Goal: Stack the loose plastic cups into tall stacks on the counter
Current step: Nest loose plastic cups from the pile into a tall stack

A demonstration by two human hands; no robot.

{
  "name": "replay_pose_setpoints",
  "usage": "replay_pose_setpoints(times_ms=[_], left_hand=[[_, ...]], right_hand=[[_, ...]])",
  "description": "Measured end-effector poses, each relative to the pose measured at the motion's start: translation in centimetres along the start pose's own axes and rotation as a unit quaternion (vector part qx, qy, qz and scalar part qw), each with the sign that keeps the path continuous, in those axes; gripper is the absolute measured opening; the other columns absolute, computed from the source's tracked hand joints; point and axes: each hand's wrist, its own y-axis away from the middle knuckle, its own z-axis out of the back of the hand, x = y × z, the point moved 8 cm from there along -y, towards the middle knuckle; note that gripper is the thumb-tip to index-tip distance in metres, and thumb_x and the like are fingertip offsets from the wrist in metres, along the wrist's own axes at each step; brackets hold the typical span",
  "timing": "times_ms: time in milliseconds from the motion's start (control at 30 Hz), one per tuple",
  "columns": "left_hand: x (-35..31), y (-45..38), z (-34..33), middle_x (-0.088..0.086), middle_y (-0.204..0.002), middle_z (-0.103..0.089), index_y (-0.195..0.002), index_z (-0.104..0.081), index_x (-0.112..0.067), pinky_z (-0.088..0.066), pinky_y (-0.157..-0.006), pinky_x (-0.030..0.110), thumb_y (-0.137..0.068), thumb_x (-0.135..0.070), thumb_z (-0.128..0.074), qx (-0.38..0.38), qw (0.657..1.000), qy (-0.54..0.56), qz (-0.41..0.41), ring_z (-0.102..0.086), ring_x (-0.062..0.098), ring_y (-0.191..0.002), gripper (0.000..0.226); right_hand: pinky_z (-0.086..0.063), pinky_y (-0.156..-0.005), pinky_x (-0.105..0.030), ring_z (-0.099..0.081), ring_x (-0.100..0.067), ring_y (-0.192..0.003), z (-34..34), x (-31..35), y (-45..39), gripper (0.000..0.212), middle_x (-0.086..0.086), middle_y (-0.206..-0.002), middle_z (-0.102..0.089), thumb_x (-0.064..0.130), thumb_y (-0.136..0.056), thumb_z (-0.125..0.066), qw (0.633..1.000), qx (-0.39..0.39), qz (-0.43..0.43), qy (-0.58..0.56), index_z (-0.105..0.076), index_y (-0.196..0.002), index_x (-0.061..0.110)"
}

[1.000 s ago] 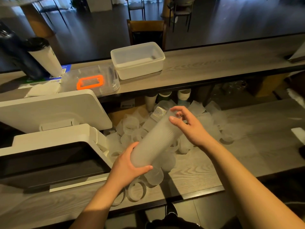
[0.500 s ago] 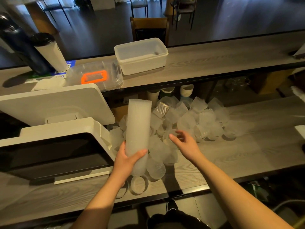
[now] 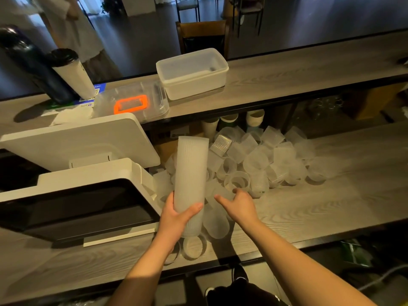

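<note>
Left hand holds a tall cup stack upright over the worktop; right hand reaches into the loose cups.

The left hand [image 3: 176, 217] wraps fingers and thumb round the lower part of the stack of cups [image 3: 191, 177], which stands near-upright beside the white screen unit [image 3: 84, 173]. The right hand [image 3: 239, 206], fingers loosely curved and spread, sits at the near edge of the pile of loose cups [image 3: 265, 160] on the grey worktop [image 3: 331, 199]; whether it grips one I cannot tell.
</note>
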Motion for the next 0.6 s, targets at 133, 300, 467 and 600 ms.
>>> replay_pose_setpoints(times_ms=[133, 300, 467, 600], left_hand=[[0.2, -0.1, 0.1, -0.007, -0.119, -0.057, -0.137, -0.043, -0.026, -0.052, -0.082, 0.036, -0.054, -0.055, -0.084, -0.008, 1.0, 0.012, 0.004, -0.056, 0.013, -0.107, 0.097], [0.4, -0.5, 0.3, -0.006, -0.118, -0.057, -0.137, -0.044, -0.024, -0.051, -0.077, 0.03, -0.074, -0.035, -0.082, -0.019, 1.0, 0.01, 0.001, -0.057, 0.013, -0.106, 0.074], [0.2, -0.7, 0.4, -0.009, -0.117, -0.056, -0.135, -0.045, -0.024, -0.047, -0.072, 0.026, -0.074, -0.034, -0.083, -0.017, 1.0, 0.0, -0.006, -0.056, 0.01, -0.105, 0.072], [-0.5, -0.5, 0.4, -0.009, -0.118, -0.056, -0.132, -0.044, -0.028, -0.048, -0.07, 0.023, -0.058, -0.052, -0.089, 0.0, 0.999, -0.023, -0.024, -0.056, 0.007, -0.103, 0.089]], right_hand=[[-0.053, -0.085, -0.031, -0.061, -0.024, -0.109, 0.1, -0.4, -0.1, 0.084, -0.013, -0.129, -0.062, 0.054, -0.081, -0.073, 0.998, 0.034, -0.028, -0.054, -0.046, -0.143, 0.004], [-0.048, -0.093, -0.037, -0.057, -0.024, -0.108, 0.2, -1.3, -0.6, 0.073, -0.011, -0.12, -0.059, 0.04, -0.084, -0.074, 0.985, 0.058, -0.061, -0.153, -0.045, -0.143, 0.008], [-0.054, -0.086, -0.039, -0.059, -0.018, -0.098, 1.7, -1.3, -0.9, 0.061, -0.003, -0.111, -0.059, 0.036, -0.084, -0.074, 0.968, 0.047, -0.062, -0.24, -0.051, -0.136, 0.013], [-0.054, -0.079, -0.036, -0.059, -0.024, -0.111, 5.4, 1.0, -1.2, 0.057, -0.01, -0.124, -0.061, 0.038, -0.081, -0.073, 0.931, 0.026, -0.016, -0.363, -0.059, -0.128, 0.01]])
